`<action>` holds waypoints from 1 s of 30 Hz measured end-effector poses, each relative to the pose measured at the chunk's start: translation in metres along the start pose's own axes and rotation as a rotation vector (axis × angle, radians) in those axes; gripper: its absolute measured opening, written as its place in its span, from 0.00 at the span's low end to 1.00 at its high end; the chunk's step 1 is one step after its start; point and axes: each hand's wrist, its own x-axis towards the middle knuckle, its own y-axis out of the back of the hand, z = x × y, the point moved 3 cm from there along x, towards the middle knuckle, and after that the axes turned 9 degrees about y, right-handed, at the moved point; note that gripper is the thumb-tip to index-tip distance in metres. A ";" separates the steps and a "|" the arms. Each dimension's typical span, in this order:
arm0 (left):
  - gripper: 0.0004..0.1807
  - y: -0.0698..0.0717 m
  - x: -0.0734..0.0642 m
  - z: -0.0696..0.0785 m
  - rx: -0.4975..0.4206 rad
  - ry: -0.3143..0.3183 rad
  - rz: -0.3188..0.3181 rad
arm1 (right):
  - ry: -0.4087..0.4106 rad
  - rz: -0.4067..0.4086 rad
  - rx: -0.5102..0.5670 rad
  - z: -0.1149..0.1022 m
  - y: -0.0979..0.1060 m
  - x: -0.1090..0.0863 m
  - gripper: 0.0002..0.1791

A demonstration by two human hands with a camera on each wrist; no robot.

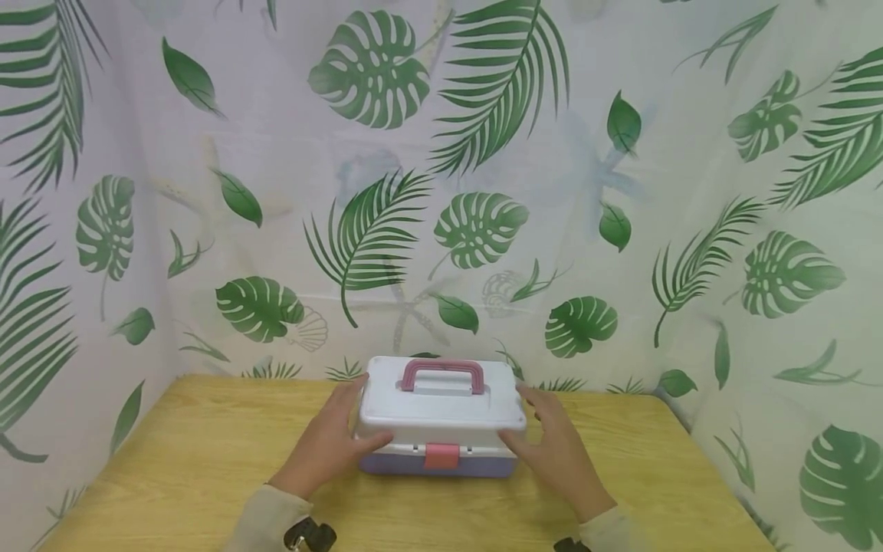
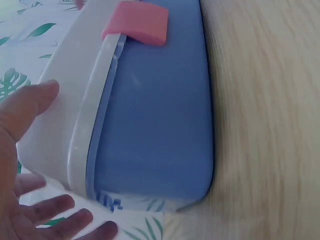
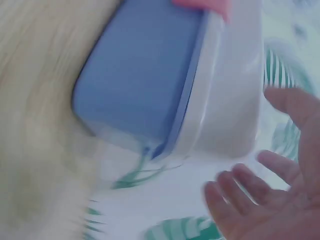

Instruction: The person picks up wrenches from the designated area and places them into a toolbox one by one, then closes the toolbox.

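Observation:
A plastic storage box [image 1: 441, 414] with a white lid and a blue-purple base sits closed on the table. Its pink carrying handle [image 1: 442, 366] stands up on the lid, and a pink latch [image 1: 441, 456] covers the front seam. At the box's left end is my left hand [image 1: 333, 441], its thumb [image 2: 37, 100] at the lid's front and its fingers spread by the end wall. My right hand [image 1: 555, 445] flanks the opposite end; in the right wrist view its loosely spread fingers [image 3: 232, 190] show a gap from the box.
The light wooden table [image 1: 207, 460] extends on both sides of the box and in front of it. Behind, and along both sides, hangs a white cloth [image 1: 276, 153] printed with green leaves. Dark bands [image 1: 310, 534] circle the wrists over pale sleeves.

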 end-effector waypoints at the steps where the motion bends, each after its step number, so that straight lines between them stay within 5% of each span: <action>1: 0.58 -0.001 0.000 -0.001 -0.041 0.027 -0.012 | -0.070 -0.028 0.096 0.008 0.001 -0.001 0.36; 4: 0.58 -0.003 0.000 -0.002 -0.153 0.085 -0.043 | -0.227 -0.100 0.344 0.023 0.000 -0.004 0.38; 7: 0.57 -0.004 -0.001 -0.001 -0.216 0.112 -0.046 | -0.319 -0.105 0.464 0.028 -0.002 -0.005 0.36; 13: 0.56 -0.002 -0.001 0.001 -0.209 0.130 -0.040 | -0.361 -0.075 0.475 0.019 0.001 -0.003 0.35; 19: 0.56 -0.004 -0.001 -0.003 -0.183 0.115 -0.031 | -0.322 -0.040 0.449 0.033 -0.007 -0.009 0.37; 23: 0.54 -0.001 0.001 -0.006 -0.166 0.139 -0.048 | -0.255 -0.025 0.324 0.040 -0.003 -0.011 0.32; 30: 0.51 0.023 0.001 -0.003 -0.004 0.131 0.065 | -0.101 0.121 -0.194 0.040 0.023 -0.013 0.22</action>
